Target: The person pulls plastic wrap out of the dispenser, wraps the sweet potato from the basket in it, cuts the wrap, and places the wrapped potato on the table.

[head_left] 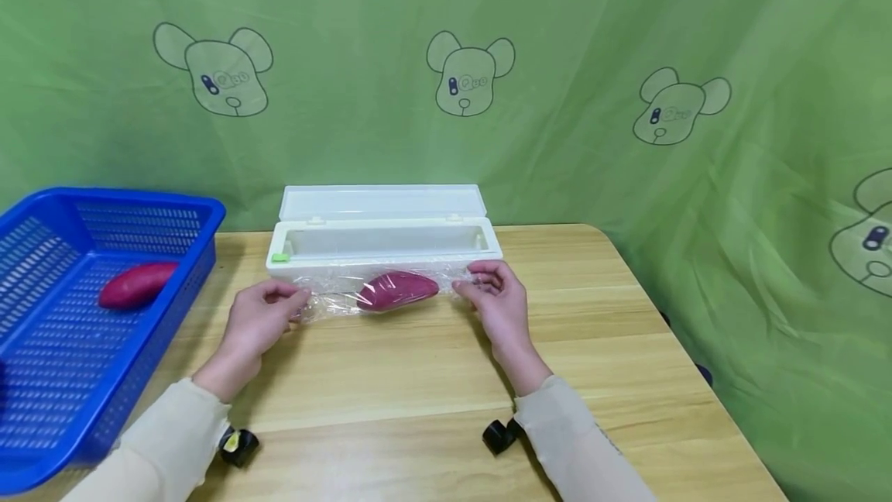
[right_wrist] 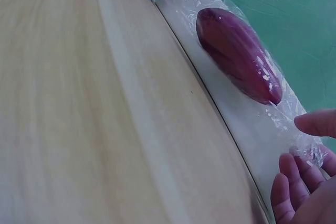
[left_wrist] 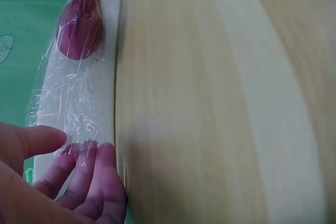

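Note:
A purple-red sweet potato [head_left: 397,290] lies inside clear plastic wrap [head_left: 334,294], which stretches out crinkled on both sides of it. At the wrap's left end, my left hand [head_left: 261,316] holds the film between thumb and fingers. My right hand [head_left: 503,308] holds the opposite end, where the film bunches near the curled fingers [right_wrist: 297,179]. The wrapped sweet potato is between the two hands, in front of a long white wrap dispenser box [head_left: 383,268] whose lid [head_left: 383,201] stands raised.
On the left, a blue plastic basket [head_left: 209,250] contains another sweet potato [head_left: 137,285]. A green slider [head_left: 280,257] sits at the dispenser's left front. The wooden table [head_left: 390,386] ends at a green curtain [head_left: 557,161] behind and to the right.

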`<state>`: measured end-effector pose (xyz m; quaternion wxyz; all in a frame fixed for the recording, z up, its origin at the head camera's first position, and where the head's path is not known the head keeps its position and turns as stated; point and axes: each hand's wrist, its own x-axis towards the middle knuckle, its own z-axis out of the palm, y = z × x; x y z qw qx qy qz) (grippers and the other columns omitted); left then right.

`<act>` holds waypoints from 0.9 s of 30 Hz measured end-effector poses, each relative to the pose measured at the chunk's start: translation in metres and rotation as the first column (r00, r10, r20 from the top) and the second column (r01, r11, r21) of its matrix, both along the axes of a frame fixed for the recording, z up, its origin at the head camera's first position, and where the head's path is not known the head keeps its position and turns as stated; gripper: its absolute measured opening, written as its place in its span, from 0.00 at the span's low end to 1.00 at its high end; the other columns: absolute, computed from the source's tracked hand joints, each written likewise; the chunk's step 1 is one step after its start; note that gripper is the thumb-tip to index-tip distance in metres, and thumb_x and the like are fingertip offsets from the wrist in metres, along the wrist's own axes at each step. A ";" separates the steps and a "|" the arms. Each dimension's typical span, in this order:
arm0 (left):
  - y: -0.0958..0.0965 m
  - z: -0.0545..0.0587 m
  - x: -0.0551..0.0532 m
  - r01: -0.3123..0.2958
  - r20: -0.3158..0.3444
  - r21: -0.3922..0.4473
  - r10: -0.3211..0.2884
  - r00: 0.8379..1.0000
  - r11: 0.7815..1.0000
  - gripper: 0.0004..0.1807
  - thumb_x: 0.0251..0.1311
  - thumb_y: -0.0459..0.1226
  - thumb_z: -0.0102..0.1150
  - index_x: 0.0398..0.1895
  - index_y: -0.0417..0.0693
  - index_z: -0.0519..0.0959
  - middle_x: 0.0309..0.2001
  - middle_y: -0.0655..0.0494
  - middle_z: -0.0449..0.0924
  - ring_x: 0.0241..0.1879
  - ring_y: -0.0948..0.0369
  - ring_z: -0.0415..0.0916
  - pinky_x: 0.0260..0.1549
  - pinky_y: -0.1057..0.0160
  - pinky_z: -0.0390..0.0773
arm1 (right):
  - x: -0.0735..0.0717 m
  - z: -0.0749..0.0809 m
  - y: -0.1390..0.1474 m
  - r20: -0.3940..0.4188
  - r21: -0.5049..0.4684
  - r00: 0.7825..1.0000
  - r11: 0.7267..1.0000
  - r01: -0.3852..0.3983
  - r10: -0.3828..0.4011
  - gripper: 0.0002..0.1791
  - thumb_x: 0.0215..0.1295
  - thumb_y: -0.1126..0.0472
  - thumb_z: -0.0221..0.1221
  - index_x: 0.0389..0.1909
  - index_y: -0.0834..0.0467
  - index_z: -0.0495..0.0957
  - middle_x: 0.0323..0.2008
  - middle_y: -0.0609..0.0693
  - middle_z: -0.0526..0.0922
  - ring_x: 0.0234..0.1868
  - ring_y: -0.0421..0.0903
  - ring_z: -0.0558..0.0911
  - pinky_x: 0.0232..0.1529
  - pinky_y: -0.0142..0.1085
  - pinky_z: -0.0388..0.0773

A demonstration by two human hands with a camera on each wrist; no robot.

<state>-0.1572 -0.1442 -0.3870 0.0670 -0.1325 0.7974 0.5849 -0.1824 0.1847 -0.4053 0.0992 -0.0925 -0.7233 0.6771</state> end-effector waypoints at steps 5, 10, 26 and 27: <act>-0.001 -0.002 0.000 -0.042 -0.076 -0.127 0.033 0.997 0.991 0.18 0.70 0.42 0.70 0.53 0.37 0.82 0.41 0.52 0.83 0.33 0.63 0.82 0.28 0.69 0.80 | 0.000 -0.001 0.000 0.001 0.008 1.000 1.000 -0.013 0.013 0.22 0.57 0.73 0.73 0.53 0.61 0.81 0.39 0.45 0.81 0.39 0.41 0.80 0.37 0.27 0.83; -0.003 -0.001 0.002 -0.075 -0.131 -0.227 0.046 0.990 0.971 0.22 0.67 0.47 0.73 0.53 0.40 0.82 0.47 0.45 0.86 0.39 0.60 0.82 0.32 0.70 0.79 | 0.001 -0.001 0.001 -0.002 -0.021 1.000 0.999 -0.031 0.031 0.24 0.57 0.73 0.72 0.55 0.61 0.80 0.41 0.46 0.81 0.40 0.42 0.81 0.39 0.28 0.84; -0.007 0.005 -0.007 -0.119 -0.228 -0.380 0.032 0.973 0.917 0.48 0.65 0.43 0.75 0.80 0.38 0.58 0.76 0.31 0.50 0.69 0.35 0.64 0.69 0.33 0.73 | -0.002 -0.002 -0.001 0.023 0.032 0.999 0.999 0.023 -0.023 0.17 0.64 0.69 0.73 0.52 0.61 0.80 0.40 0.45 0.83 0.41 0.39 0.81 0.42 0.24 0.82; -0.009 0.004 -0.008 -0.099 -0.239 -0.390 0.004 0.971 0.915 0.49 0.65 0.43 0.75 0.82 0.41 0.57 0.78 0.30 0.46 0.73 0.33 0.58 0.73 0.29 0.68 | -0.002 -0.002 0.000 0.023 0.034 0.999 0.999 0.024 -0.025 0.17 0.65 0.69 0.72 0.51 0.61 0.80 0.41 0.45 0.83 0.41 0.39 0.81 0.42 0.24 0.82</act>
